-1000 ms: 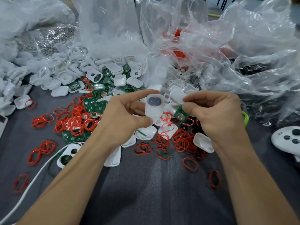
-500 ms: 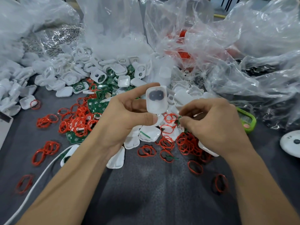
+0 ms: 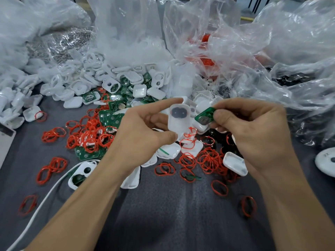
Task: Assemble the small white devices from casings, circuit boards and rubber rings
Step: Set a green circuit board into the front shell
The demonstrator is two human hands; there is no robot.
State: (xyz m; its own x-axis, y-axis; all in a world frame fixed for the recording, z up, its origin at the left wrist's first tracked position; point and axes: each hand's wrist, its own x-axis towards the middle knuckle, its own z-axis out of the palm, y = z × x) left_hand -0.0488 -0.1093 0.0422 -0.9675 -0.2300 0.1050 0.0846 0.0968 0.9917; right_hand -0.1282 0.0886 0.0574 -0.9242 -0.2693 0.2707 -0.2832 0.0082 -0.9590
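The small green circuit board [image 3: 204, 117] may seat skewed or slip into the loose red rubber rings [image 3: 208, 161] on the grey desk [image 3: 163, 214], as only fingertips steady it. The left hand [image 3: 143, 134] pinches the white rounded plastic casing [image 3: 178, 121] between thumb and forefinger. The right hand [image 3: 253, 136] curls its fingers [image 3: 223, 115], pinching the board just beside the casing.

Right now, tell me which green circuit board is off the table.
The circuit board pinched in the right hand, beside the white casing the left hand holds; the others lie on the table.
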